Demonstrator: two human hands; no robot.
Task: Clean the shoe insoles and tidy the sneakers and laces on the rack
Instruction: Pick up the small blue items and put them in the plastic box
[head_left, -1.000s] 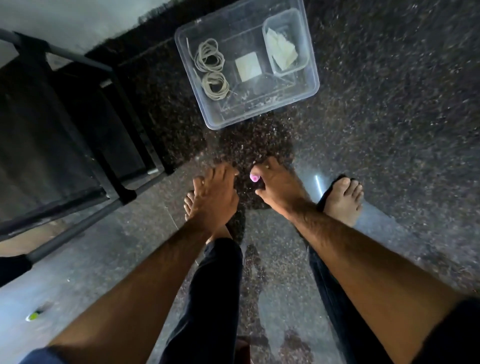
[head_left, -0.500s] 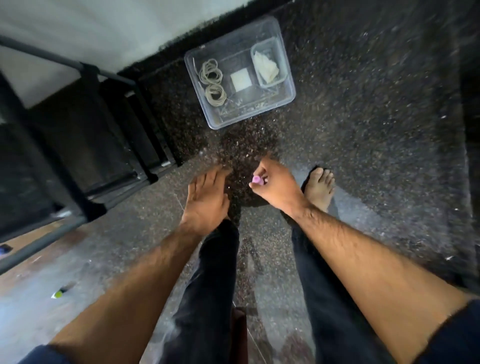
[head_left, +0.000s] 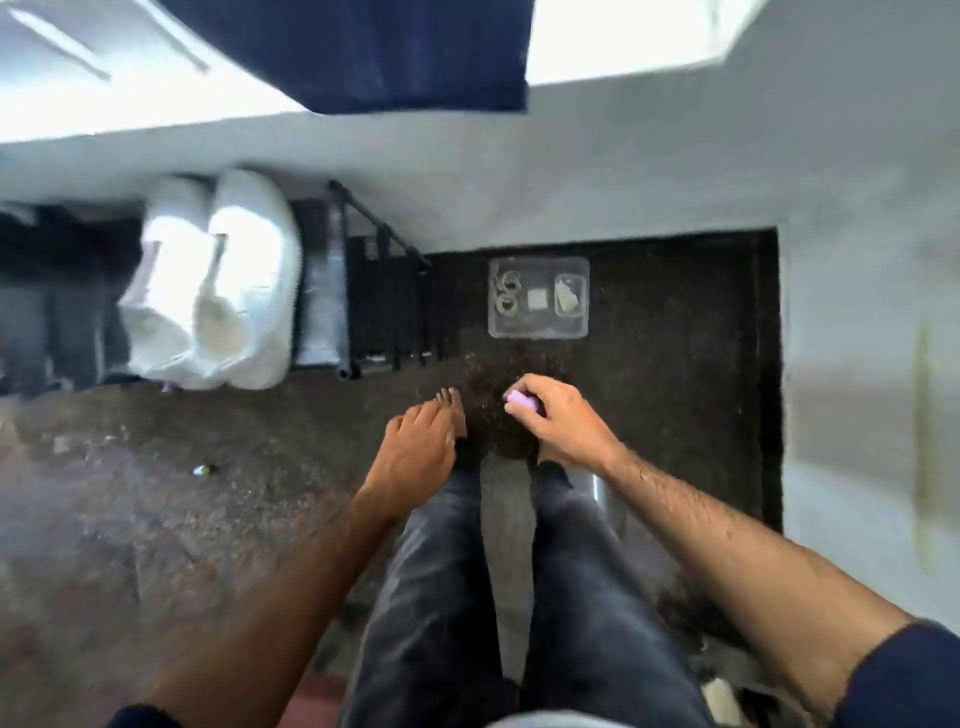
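- The view now takes in far more than a second ago: the person has risen from a low stoop over the clear plastic box (head_left: 538, 297) to standing, and the box lies well off on the dark floor (head_left: 270, 499).
- The white sneakers (head_left: 215, 291), unseen before, have come into view side by side on top of the black rack (head_left: 358, 291), left of the box.
- The right hand (head_left: 558, 423) still pinches a small pink object (head_left: 521, 401) between thumb and fingertips, as it did in both earlier frames; what it is cannot be made out.
- The left hand (head_left: 415, 447) hangs with fingers straight and relaxed, holding nothing.
- The coiled laces (head_left: 506, 295) stay in the box beside a pale square pad (head_left: 537, 299) and a small inner tub (head_left: 570, 295).
- Judgement: standing up brings the sneakers within reach, so shoe work likely comes next; the laces are not yet on the rack.
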